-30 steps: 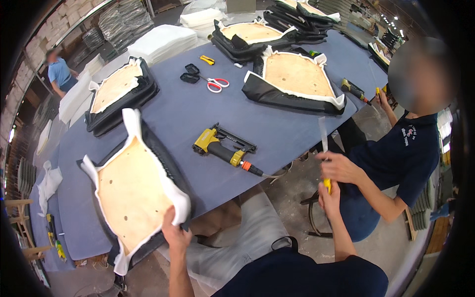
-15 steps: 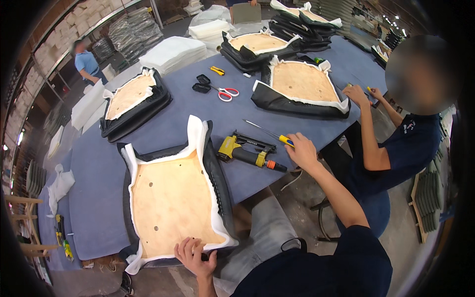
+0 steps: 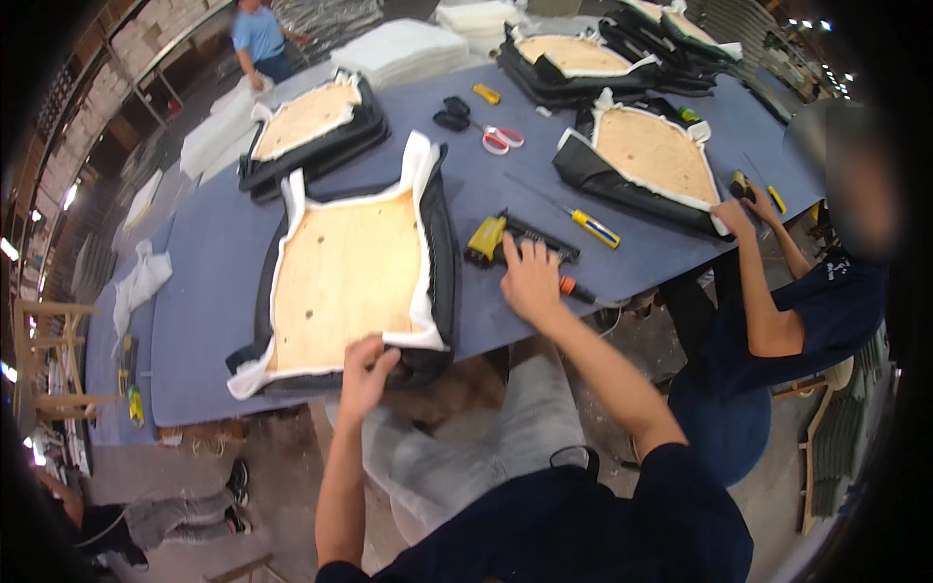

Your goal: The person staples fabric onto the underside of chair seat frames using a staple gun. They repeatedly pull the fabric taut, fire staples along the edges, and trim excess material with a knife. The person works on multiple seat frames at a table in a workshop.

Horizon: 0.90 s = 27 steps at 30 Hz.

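Observation:
Before me on the blue table lies a cushion seat (image 3: 350,272), its plywood base up, with white padding and black cover folded round the edges. My left hand (image 3: 365,374) is closed at its near edge, pinching the black cover (image 3: 418,364) near the right corner. To the right of the seat, my right hand (image 3: 533,282) has its fingers over the handle of a yellow and black staple gun (image 3: 486,238), lying on its side. Just beyond the gun lies a screwdriver (image 3: 595,228) with a yellow and blue handle, touched by neither hand.
Red-handled scissors (image 3: 501,140) and a yellow cutter (image 3: 487,94) lie farther back. Other seats (image 3: 309,126) stand at far left and right. A co-worker on the right handles another seat (image 3: 651,155). White padding sheets (image 3: 398,53) are stacked behind the table.
My right hand has let go of the screwdriver and moved left onto the staple gun. My left hand now pinches the cover at the near edge. The seat sits farther onto the table.

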Motion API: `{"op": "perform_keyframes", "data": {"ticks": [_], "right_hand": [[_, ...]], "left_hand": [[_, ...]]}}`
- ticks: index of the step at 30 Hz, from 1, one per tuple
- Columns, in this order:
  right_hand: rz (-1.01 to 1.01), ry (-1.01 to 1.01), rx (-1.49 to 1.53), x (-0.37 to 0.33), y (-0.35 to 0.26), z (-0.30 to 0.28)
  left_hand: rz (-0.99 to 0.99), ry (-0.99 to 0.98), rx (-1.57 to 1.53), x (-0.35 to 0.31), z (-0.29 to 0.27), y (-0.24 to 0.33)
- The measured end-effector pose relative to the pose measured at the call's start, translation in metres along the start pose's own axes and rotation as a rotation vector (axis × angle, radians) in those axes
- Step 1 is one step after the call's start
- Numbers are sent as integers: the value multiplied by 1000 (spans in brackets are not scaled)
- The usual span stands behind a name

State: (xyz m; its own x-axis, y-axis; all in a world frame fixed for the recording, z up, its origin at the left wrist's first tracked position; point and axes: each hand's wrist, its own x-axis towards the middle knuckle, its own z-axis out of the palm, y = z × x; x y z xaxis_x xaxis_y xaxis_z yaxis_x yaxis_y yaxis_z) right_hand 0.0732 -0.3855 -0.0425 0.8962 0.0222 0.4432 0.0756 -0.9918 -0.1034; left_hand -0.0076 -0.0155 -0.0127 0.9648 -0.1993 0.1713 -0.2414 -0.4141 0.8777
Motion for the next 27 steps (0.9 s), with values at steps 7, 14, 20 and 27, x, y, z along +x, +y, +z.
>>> {"op": "perform_keyframes", "data": {"ticks": [7, 14, 20, 27], "right_hand": [[135, -402, 713, 27, 36, -121], [431, -496, 1186, -111, -11, -163], [26, -472, 1051, -135, -55, -150], [49, -526, 1017, -133, -92, -116]], "left_hand": [[258, -139, 261, -3, -29, 37], [368, -24, 406, 24, 12, 30], [240, 67, 271, 18, 23, 25], [105, 133, 250, 26, 30, 35]]}}
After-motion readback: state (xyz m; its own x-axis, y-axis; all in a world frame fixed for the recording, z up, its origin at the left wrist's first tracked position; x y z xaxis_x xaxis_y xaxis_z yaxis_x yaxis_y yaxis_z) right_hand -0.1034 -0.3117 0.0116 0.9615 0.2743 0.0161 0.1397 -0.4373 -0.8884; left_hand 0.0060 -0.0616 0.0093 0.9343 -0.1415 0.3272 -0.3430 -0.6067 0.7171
